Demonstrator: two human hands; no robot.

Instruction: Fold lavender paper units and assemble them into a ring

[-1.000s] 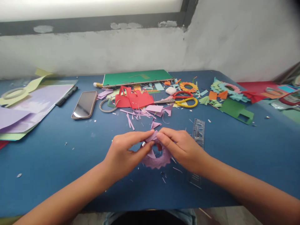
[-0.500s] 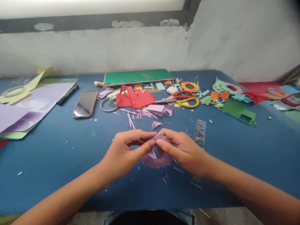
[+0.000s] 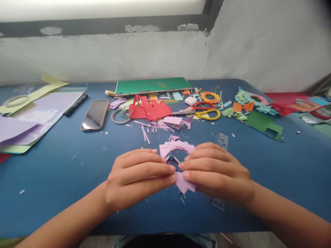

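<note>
A ring of folded purple paper (image 3: pixel 178 146) is held above the blue table, its pleated pieces forming a circle with a round hole. My left hand (image 3: pixel 142 175) grips its left and near side, thumb and fingers closed on the paper. On the other side my right hand (image 3: pixel 217 172) pinches the ring, its fingertips close to those of my left hand. Pointed paper ends stick out below the fingertips. Through the hole a small compass-like tool (image 3: pixel 171 157) shows on the table, partly hidden. A clear plastic ruler (image 3: pixel 222 140) lies partly under my right hand.
Beyond my hands lie purple paper scraps (image 3: pixel 173 120), red paper (image 3: pixel 150 108), scissors (image 3: pixel 207 112) and a green board (image 3: pixel 153 86). A phone (image 3: pixel 95 115), a black marker (image 3: pixel 75 105) and paper sheets (image 3: pixel 54 110) are leftward. Finished paper rings (image 3: pixel 252 98) and green paper (image 3: pixel 263 123) sit rightward.
The purple ring has been turned and tilted, with its pleated far side now showing. Both hands have moved lower and now grip its near side instead of its top.
</note>
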